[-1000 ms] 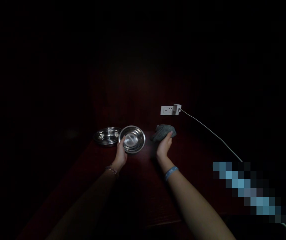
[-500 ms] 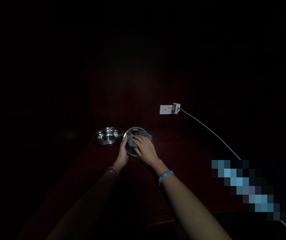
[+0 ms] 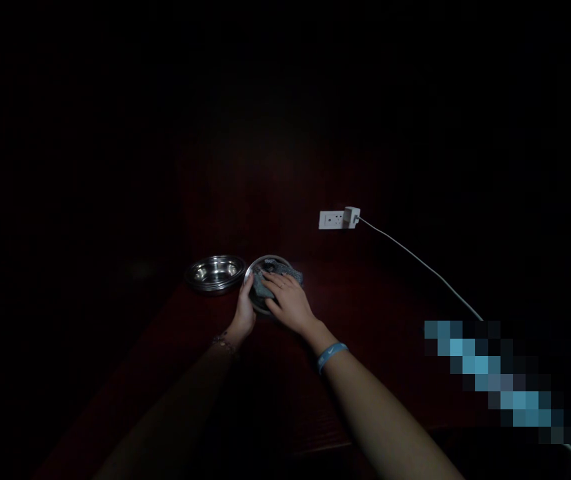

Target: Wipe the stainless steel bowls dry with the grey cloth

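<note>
Gripped at its left rim by my left hand (image 3: 244, 310), a round shiny metal bowl (image 3: 260, 309) tilts toward me. My right hand (image 3: 290, 298) presses a grey-blue cloth (image 3: 261, 285) against the inside of this bowl, fingers over the fabric. Part of the cloth hangs over the bowl's right side. Much of the bowl's inside is hidden by cloth and fingers. Just to the left, a stack of shiny metal bowls (image 3: 215, 273) rests on the dark red table.
The dark red table (image 3: 175, 347) runs back to a dark red wall. On that wall is a white socket (image 3: 330, 220) with a plugged-in charger (image 3: 351, 217). A pale cable (image 3: 420, 261) slopes down to the right, past a pixelated blue patch. Surroundings are very dark.
My right hand and the cloth have shifted very slightly inside the bowl. My left hand keeps its hold on the rim, and the stack stays in place.
</note>
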The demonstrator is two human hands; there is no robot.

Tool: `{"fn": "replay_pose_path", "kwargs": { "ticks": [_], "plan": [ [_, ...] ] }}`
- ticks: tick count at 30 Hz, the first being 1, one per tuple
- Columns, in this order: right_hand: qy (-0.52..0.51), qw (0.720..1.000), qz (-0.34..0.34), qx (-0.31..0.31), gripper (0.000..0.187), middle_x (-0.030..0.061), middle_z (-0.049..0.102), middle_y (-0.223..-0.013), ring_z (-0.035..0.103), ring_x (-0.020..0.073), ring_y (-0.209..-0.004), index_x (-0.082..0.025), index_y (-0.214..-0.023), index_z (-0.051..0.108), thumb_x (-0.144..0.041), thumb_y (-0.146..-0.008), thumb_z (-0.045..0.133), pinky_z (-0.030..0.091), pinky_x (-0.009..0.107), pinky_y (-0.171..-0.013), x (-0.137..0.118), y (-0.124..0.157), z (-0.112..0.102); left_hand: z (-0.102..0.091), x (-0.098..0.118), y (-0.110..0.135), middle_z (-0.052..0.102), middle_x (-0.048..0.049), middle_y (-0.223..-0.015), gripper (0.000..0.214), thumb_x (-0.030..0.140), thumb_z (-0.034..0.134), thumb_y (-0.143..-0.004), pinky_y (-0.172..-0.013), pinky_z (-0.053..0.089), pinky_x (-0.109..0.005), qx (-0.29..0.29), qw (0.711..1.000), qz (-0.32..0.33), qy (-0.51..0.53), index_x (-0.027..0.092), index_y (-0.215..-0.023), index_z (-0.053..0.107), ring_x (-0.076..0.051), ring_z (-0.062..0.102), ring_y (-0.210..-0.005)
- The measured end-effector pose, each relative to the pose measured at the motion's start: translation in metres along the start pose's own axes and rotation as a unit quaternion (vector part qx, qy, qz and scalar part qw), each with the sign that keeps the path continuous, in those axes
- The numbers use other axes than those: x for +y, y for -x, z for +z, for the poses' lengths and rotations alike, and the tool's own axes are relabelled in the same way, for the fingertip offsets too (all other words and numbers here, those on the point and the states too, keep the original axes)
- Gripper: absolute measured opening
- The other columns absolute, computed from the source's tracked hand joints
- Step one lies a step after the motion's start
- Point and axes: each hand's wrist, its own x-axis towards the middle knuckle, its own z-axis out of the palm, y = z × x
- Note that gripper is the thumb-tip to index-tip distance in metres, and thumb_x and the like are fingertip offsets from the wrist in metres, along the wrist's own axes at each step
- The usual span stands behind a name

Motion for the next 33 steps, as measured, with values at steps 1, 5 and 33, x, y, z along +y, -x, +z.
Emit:
{"fn": "replay_pose_path", "kwargs": {
  "ticks": [1,5,33],
  "plan": [
    [-0.011,1.000,-0.010,-0.004,0.048,0.0150,0.066,-0.159,0.060,0.0296,-0.151,-0.019,-0.148,0.068,-0.022,-0.101,0.062,0.042,0.053,-0.131,0.000,0.000,0.002,0.000,0.001,0.000,0.085,-0.0069,-0.122,0.025,0.039,0.077,-0.090,-0.128,0.043,-0.040,0.005,1.000,0.001,0.005,0.021,-0.108,0.082,-0.026,0.071,-0.134],
    [-0.043,0.998,-0.018,-0.033,0.038,0.0159,0.075,-0.146,0.067,0.0281,-0.141,-0.017,-0.139,0.072,-0.025,-0.103,0.062,0.048,0.047,-0.125,-0.005,-0.002,0.004,0.002,0.007,0.002,0.086,-0.0059,-0.109,0.020,0.038,0.077,-0.090,-0.121,0.050,-0.038,0.017,1.000,0.003,0.016,0.021,-0.100,0.082,-0.024,0.077,-0.122],
    [0.000,0.999,0.015,-0.034,0.050,0.0214,0.058,-0.165,0.054,0.0283,-0.157,-0.010,-0.153,0.062,-0.028,-0.107,0.054,0.031,0.050,-0.138,-0.018,-0.004,0.008,0.019,0.022,0.016,0.087,-0.0075,-0.107,0.019,0.028,0.066,-0.098,-0.123,0.051,-0.034,0.039,0.996,-0.046,0.061,0.021,-0.103,0.083,-0.023,0.077,-0.126]
  ]
}}
